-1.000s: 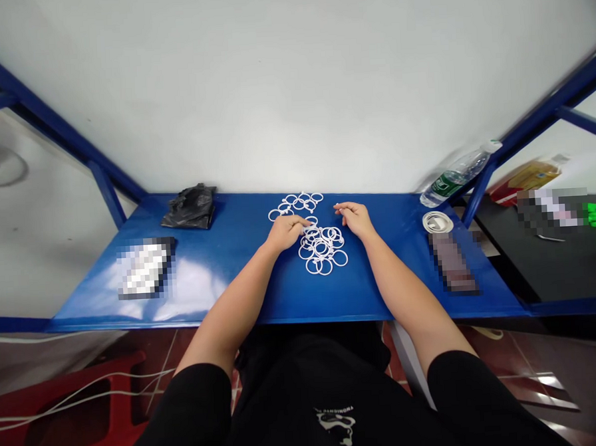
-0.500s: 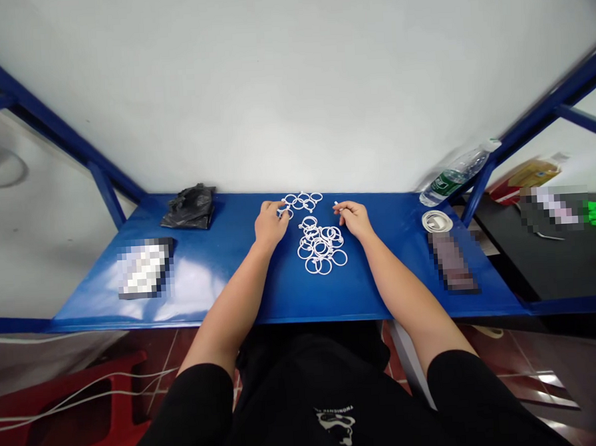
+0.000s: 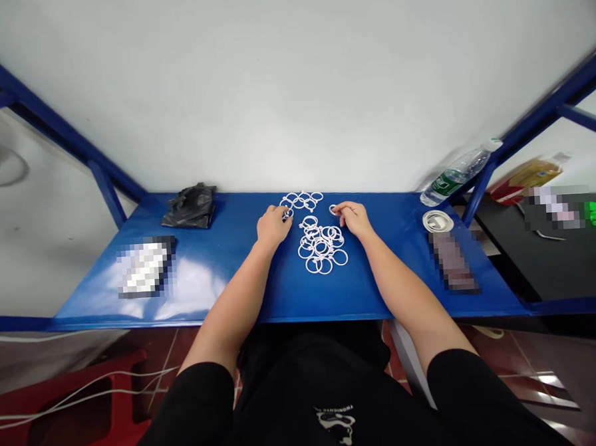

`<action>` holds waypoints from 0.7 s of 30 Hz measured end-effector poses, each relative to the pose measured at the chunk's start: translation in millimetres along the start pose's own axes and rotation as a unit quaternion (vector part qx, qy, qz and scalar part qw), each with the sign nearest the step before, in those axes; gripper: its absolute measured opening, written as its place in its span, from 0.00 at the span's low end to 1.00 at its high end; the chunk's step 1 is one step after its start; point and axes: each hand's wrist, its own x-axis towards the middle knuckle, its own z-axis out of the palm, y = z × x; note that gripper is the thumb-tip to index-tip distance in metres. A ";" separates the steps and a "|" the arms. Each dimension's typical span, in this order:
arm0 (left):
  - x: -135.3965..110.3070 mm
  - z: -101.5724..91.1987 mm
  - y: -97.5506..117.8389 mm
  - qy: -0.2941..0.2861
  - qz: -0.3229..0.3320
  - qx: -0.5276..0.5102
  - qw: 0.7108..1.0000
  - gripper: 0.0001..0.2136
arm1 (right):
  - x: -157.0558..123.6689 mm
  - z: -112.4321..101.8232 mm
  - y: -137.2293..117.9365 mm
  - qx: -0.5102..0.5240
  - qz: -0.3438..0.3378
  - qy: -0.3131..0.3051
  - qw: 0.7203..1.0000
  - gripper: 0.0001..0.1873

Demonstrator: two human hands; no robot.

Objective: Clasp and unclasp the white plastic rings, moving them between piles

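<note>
My left hand (image 3: 274,225) rests on the table left of the back group of rings, its fingertips closed on a white curtain ring (image 3: 288,217). Part of that ring is hidden by the fingers. Across from it, my right hand (image 3: 354,218) pinches another white curtain ring (image 3: 332,210) between thumb and fingers, just above the table. Several curtain rings (image 3: 303,197) with small eyelets lie overlapping near the wall. Between my forearms is a larger heap of the same rings (image 3: 321,247).
The blue table (image 3: 239,252) meets a white wall. A crumpled black bag (image 3: 191,206) and a blurred-out flat item (image 3: 146,266) are on the left. At right stand a leaning water bottle (image 3: 458,176), a white tape-like coil (image 3: 437,222) and a blurred-out dark object (image 3: 452,260).
The ring in my right hand has turned so that its round shape shows. My left fingers have shifted slightly right and closed in on the ring beside them. The heap lies as before.
</note>
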 end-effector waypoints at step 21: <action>1.3 6.0 -0.4 0.011 0.026 -0.004 1.000 0.14 | -16.9 25.2 -5.4 -0.086 -0.069 -0.044 0.993 0.17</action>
